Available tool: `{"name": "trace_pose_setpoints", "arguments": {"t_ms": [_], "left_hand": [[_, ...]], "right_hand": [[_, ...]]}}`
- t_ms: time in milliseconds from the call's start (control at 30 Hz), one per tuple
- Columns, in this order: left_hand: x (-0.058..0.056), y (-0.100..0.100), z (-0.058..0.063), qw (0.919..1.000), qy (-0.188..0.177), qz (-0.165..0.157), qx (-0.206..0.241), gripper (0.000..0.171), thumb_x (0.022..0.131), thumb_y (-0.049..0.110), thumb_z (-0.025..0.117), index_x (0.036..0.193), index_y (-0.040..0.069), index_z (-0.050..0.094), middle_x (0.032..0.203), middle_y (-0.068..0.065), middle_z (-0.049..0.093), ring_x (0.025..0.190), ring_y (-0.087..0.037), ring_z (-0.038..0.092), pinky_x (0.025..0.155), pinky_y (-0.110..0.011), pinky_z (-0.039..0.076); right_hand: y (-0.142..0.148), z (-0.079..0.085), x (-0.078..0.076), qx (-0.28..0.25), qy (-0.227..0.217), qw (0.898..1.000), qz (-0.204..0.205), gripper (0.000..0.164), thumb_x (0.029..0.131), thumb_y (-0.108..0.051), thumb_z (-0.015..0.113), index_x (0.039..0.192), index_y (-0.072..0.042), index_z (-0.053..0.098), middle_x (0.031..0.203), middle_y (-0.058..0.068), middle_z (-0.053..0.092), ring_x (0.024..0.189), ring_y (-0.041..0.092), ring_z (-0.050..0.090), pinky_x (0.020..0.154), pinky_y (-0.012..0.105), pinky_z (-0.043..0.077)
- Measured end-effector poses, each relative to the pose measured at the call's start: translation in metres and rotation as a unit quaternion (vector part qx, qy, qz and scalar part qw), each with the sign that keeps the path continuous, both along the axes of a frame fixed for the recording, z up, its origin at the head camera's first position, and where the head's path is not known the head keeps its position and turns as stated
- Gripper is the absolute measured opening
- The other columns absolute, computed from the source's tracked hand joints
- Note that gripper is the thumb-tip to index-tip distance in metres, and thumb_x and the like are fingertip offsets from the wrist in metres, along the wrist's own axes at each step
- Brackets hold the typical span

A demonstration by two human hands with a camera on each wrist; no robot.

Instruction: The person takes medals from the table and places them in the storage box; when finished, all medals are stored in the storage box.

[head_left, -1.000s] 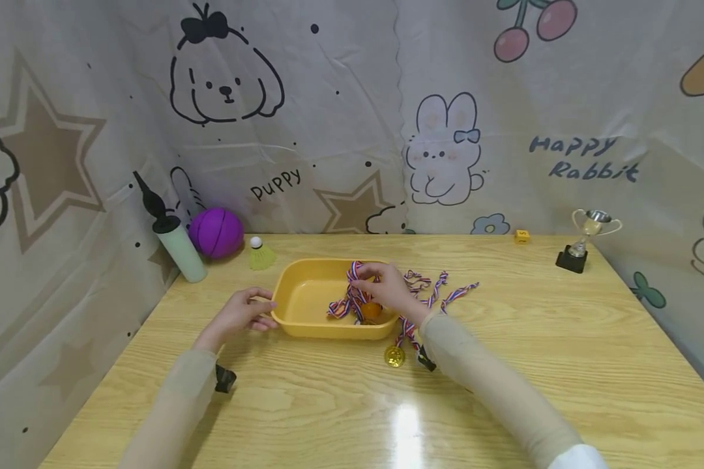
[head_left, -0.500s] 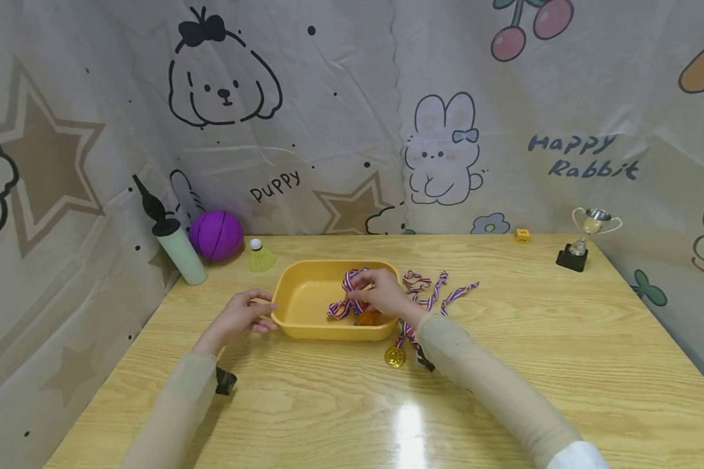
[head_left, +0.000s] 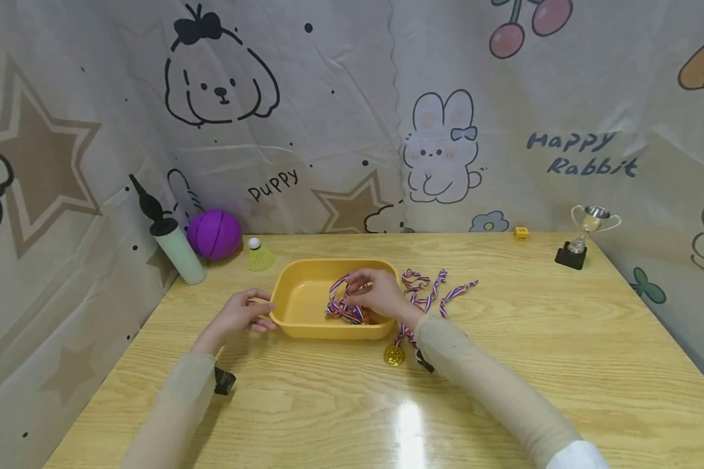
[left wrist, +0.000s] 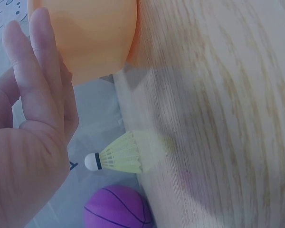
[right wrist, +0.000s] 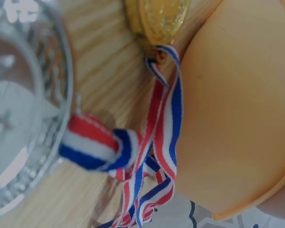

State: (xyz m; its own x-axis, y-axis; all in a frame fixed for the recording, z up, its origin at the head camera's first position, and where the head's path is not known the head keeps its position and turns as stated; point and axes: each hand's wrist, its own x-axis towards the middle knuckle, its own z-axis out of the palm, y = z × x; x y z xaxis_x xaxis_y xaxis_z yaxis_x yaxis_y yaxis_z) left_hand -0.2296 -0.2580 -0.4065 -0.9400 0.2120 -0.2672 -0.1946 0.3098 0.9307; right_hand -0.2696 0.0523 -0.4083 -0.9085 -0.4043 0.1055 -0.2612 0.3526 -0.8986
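Observation:
In the head view, a yellow tub (head_left: pixel 305 331) stands mid-table. My left hand (head_left: pixel 242 315) touches its left end; the left wrist view shows that hand's fingers (left wrist: pixel 35 85) fairly straight against the tub wall. Inside the tub's right half, my right hand (head_left: pixel 378 293) pinches a looped red, white and blue medal ribbon (head_left: pixel 336 293); the fingertips are partly hidden. Its medal is mostly covered by the hand. Outside the tub's right end lie a gold medal (head_left: pixel 394 355) and more striped ribbons (head_left: pixel 425 299). A silver-coloured medal (right wrist: pixel 19 118) appears close up in the right wrist view.
At the back left stand a pale green pump (head_left: pixel 178 251), a purple ball (head_left: pixel 214 234) and a yellow shuttlecock (head_left: pixel 261 255). Farther right are a small yellow die (head_left: pixel 521 233) and a trophy cup (head_left: pixel 581 238). A printed cloth hangs behind the table.
My right hand has lowered slightly into the tub and shifted left with the ribbon. The ribbon now sits lower, in a loop, and the orange medal is more covered. My left hand stays put.

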Motion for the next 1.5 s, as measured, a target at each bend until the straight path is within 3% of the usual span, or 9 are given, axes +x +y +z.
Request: {"name": "trace_pose_setpoints", "arguments": {"t_ms": [533,767,1033,1500], "left_hand": [[0.000,0.001,0.001,1.0000,0.001,0.000,-0.006,0.047,0.098,0.014,0.053,0.133,-0.011,0.035,0.080,-0.005,0.068,0.066,-0.010,0.069,0.061,-0.019,0.058],[0.000,0.003,0.001,1.0000,-0.001,0.001,0.000,0.047,0.098,0.015,0.054,0.133,-0.011,0.034,0.079,-0.005,0.068,0.066,-0.011,0.070,0.060,-0.019,0.058],[-0.001,0.003,0.000,1.0000,0.000,-0.001,0.001,0.045,0.099,0.014,0.053,0.132,-0.011,0.034,0.079,-0.004,0.068,0.066,-0.010,0.069,0.060,-0.019,0.058],[0.001,0.001,-0.001,1.0000,0.005,-0.001,-0.001,0.046,0.099,0.014,0.052,0.133,-0.011,0.035,0.080,-0.002,0.068,0.067,-0.009,0.069,0.061,-0.019,0.058]], "right_hand": [[0.012,0.005,0.000,-0.045,-0.019,0.999,0.018,0.041,0.077,-0.004,0.078,0.115,0.004,0.064,0.108,0.021,0.066,0.091,0.026,0.071,0.078,0.030,0.060],[0.051,0.013,0.005,-0.035,-0.013,0.999,0.000,0.043,0.081,-0.011,0.077,0.119,0.002,0.062,0.117,0.022,0.063,0.100,0.031,0.067,0.081,0.034,0.059],[0.104,0.019,0.012,-0.020,-0.002,0.999,-0.038,0.044,0.080,-0.013,0.077,0.119,0.002,0.061,0.116,0.021,0.063,0.101,0.031,0.067,0.080,0.030,0.060],[0.173,0.001,0.043,0.021,-0.034,0.998,-0.057,0.047,0.083,-0.014,0.075,0.122,0.006,0.058,0.118,0.026,0.060,0.098,0.031,0.068,0.074,0.032,0.060]]}}
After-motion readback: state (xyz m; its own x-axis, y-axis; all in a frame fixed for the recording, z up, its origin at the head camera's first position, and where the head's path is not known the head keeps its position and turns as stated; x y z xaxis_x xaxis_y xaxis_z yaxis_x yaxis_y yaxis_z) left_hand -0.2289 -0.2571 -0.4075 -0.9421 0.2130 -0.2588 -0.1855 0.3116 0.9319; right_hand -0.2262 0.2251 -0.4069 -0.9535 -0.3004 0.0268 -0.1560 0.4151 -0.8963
